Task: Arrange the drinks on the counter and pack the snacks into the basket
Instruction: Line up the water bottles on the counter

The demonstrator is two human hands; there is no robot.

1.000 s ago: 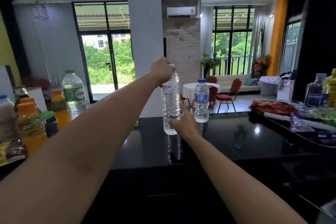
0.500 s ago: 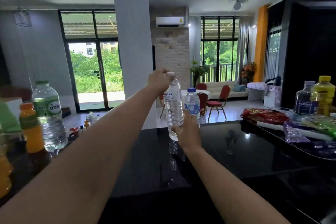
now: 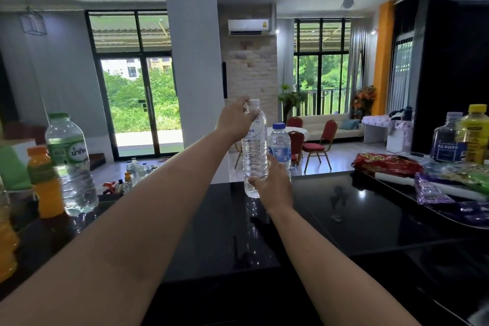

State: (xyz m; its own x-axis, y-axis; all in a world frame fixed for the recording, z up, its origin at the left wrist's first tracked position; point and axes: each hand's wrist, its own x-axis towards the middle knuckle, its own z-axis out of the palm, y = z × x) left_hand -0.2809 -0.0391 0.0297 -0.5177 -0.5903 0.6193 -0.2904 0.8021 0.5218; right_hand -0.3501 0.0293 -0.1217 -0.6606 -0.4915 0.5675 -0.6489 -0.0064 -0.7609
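Water bottle [image 3: 254, 156]: clear, white cap, upright near the far edge of the black worktop [image 3: 344, 219]; its base sits at the glossy surface with its reflection right below; whether it rests fully there I cannot tell
Left hand [image 3: 234, 120]: reaches in from the left; fingers curled round the neck of the water bottle just under the cap, gripping it
Right hand [image 3: 272, 185]: wrapped round the lower body of the water bottle; thumb on the near side, fingers closed behind it
Blue-capped bottle [image 3: 280, 148]: shorter, upright, just beside the water bottle on its right and partly behind the right hand
Left side of worktop: large green-capped bottle [image 3: 69, 164] upright; orange juice bottle [image 3: 45, 182] touching or just beside it on its left; another orange drink [image 3: 6, 241] at the picture's edge
Right side of worktop: red snack bag [image 3: 387, 164] and purple packet [image 3: 430, 189] lying on a tray [image 3: 449, 217]; yellow bottle [image 3: 475, 135] and clear labelled bottle [image 3: 447, 140] standing side by side behind them
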